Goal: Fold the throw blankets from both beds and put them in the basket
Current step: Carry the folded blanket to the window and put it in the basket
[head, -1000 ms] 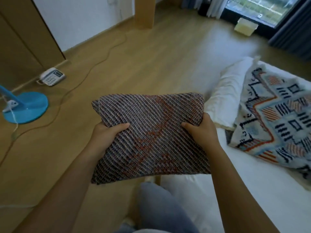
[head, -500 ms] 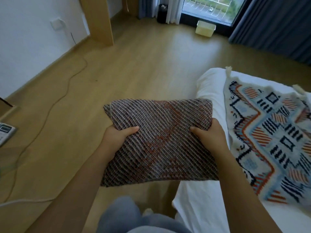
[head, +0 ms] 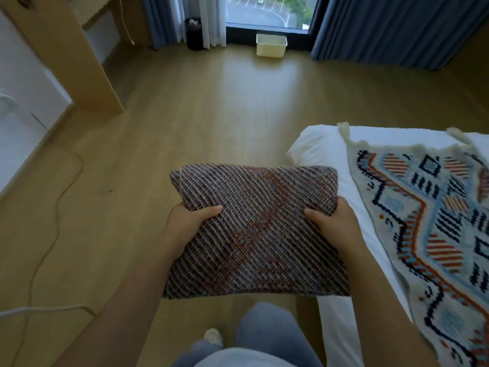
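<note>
**Fingers clamped on folded blanket, both sides**

Head view: fingers of L hand (head: 185,223) & R hand (head: 336,223) grip the folded blanket (head: 254,229) at its side edges, thumbs on top, rest hidden beneath. It's held flat in the air, right edge over the bed (head: 325,144) corner.

Pale basket (head: 271,45) sits by the window, well apart from the hands; contents can't tell. Black bin (head: 194,33) is to its left, w/ sth pale inside.

Patterned blanket (head: 428,221) lies spread on the bed, tassels at its top edge. Wood floor (head: 211,115) is open btwn folded blanket & basket. A cable (head: 60,207) loops along the left and a desk panel (head: 79,62) stands further left.
</note>
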Tool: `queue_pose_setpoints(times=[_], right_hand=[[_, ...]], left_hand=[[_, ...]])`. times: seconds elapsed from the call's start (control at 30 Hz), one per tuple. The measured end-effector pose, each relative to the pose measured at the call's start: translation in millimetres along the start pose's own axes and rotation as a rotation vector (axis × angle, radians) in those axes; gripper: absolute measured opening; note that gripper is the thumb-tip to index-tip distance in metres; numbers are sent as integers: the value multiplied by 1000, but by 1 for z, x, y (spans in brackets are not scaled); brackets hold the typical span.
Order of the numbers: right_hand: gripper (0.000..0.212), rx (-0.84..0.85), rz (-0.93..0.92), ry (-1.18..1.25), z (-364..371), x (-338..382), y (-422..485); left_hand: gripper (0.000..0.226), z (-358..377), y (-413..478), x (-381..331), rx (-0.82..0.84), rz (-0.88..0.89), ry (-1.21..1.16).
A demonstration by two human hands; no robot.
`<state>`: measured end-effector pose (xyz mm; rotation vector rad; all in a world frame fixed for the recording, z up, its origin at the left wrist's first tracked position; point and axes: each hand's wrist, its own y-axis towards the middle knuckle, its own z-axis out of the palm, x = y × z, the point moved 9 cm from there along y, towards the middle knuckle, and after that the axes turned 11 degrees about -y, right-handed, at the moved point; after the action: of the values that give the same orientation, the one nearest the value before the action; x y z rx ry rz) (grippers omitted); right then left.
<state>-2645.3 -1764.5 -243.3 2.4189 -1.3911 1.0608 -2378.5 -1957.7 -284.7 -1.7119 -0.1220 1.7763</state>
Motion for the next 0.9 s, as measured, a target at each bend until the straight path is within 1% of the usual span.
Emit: queue_pose_setpoints(times=[0.1, 0.23, 0.3, 0.47, 0.63, 0.7, 0.8, 0.9], right_hand=[[53, -25, 54, 18, 5, 10, 46], [55, -46, 80, 29, 5, 26, 132], [54, -45, 85, 30, 3, 36, 184], [56, 6, 81, 13, -1, 71, 304], [53, 37, 58, 33, 6, 112, 404], [52, 43, 66, 45, 11, 126, 450], [52, 38, 82, 35, 22, 150, 519], [54, 43, 125, 57, 32, 176, 583]], left_hand=[[35, 24, 57, -26, 65, -13, 42], [50, 63, 142, -59, 98, -33, 71], [53, 86, 184, -76, 94, -36, 64], [46, 126, 276, -120, 81, -55, 20], [44, 154, 366, -168, 48, -50, 15], [41, 166, 410, -188, 52, -43, 17], [45, 182, 478, -216, 62, -54, 16], [37, 201, 547, -253, 92, -60, 20]])
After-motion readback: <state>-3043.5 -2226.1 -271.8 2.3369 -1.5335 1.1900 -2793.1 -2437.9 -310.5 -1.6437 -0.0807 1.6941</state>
